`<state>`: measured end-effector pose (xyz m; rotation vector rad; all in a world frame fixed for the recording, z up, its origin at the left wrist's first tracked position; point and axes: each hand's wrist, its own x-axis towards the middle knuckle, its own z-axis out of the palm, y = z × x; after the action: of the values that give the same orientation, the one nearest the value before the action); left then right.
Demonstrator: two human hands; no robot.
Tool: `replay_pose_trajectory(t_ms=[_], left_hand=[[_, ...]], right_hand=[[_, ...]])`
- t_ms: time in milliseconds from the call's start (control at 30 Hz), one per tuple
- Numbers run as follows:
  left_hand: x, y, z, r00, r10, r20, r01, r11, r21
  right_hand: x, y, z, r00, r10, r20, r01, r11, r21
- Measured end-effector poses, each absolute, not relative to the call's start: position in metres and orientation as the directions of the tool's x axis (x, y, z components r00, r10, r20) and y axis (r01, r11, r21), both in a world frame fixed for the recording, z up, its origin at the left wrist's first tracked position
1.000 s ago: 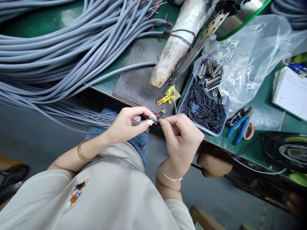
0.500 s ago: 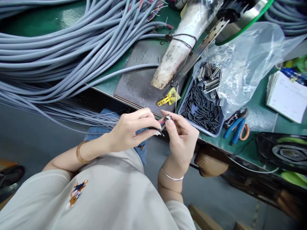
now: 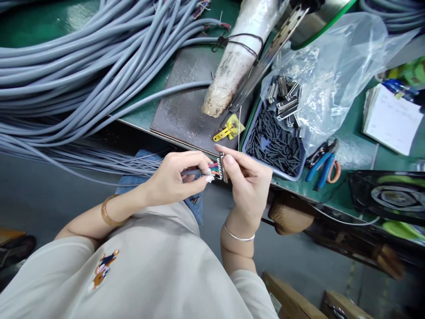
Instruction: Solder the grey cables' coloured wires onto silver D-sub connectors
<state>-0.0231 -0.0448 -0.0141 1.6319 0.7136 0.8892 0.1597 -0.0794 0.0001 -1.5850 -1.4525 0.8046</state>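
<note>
My left hand (image 3: 177,177) is closed around the end of a grey cable (image 3: 191,172), from which several thin coloured wires (image 3: 215,168) fan out. Those wires meet a row of metal pins on a multi-pin connector (image 3: 222,167). Thumb and fingers of my right hand (image 3: 247,181) pinch this connector by its far side. Both hands hover just off the bench's front edge, over my lap. A scrap of white material (image 3: 210,179) shows at my left thumb tip. My left palm hides part of the cable.
A tray (image 3: 287,177) holds short black tubes (image 3: 272,141) and metal connectors (image 3: 287,106). Pliers (image 3: 323,166) lie to its right. Behind my hands are a dark board (image 3: 179,115), a yellow clip (image 3: 224,132) and a wrapped post (image 3: 232,62). Grey cables (image 3: 83,79) cover the left.
The connector has turned, so its pin row and the coloured wires now show plainly. My left hand has shifted slightly left along the cable. The camera view has moved a little.
</note>
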Motion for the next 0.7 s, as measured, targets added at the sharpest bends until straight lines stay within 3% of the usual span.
replay_pose_trajectory(t_ms=[133,233,300,333,400,533,600,700], left_hand=[[-0.017,-0.042,-0.014,0.459,0.885,-0.080,-0.072,0.127,0.989],[-0.015,-0.037,-0.017,0.401,0.896,-0.190,-0.128,0.260,0.957],[-0.015,-0.033,-0.019,0.378,0.898,-0.225,-0.152,0.300,0.942],[-0.015,-0.031,-0.020,0.369,0.900,-0.231,-0.163,0.308,0.937],[-0.015,-0.029,-0.020,0.359,0.904,-0.231,-0.184,0.311,0.933],[-0.013,-0.026,-0.019,0.350,0.911,-0.215,-0.208,0.300,0.931],[-0.011,-0.025,-0.019,0.337,0.922,-0.190,-0.212,0.271,0.939],[-0.007,-0.023,-0.020,0.266,0.959,-0.101,-0.204,0.158,0.966]], right_hand=[[0.157,-0.076,-0.009,0.220,0.875,0.432,0.652,0.198,-0.732],[0.156,-0.072,-0.015,0.355,0.596,0.721,0.618,0.429,-0.659],[0.156,-0.072,-0.017,0.414,0.464,0.783,0.593,0.515,-0.619],[0.156,-0.074,-0.018,0.412,0.464,0.784,0.597,0.513,-0.617],[0.157,-0.079,-0.021,0.350,0.603,0.717,0.612,0.433,-0.662],[0.155,-0.088,-0.030,0.239,0.860,0.450,0.600,0.234,-0.765],[0.151,-0.087,-0.035,0.235,0.900,0.368,0.527,0.200,-0.826],[0.145,-0.080,-0.040,0.274,0.890,0.365,0.459,0.212,-0.863]])
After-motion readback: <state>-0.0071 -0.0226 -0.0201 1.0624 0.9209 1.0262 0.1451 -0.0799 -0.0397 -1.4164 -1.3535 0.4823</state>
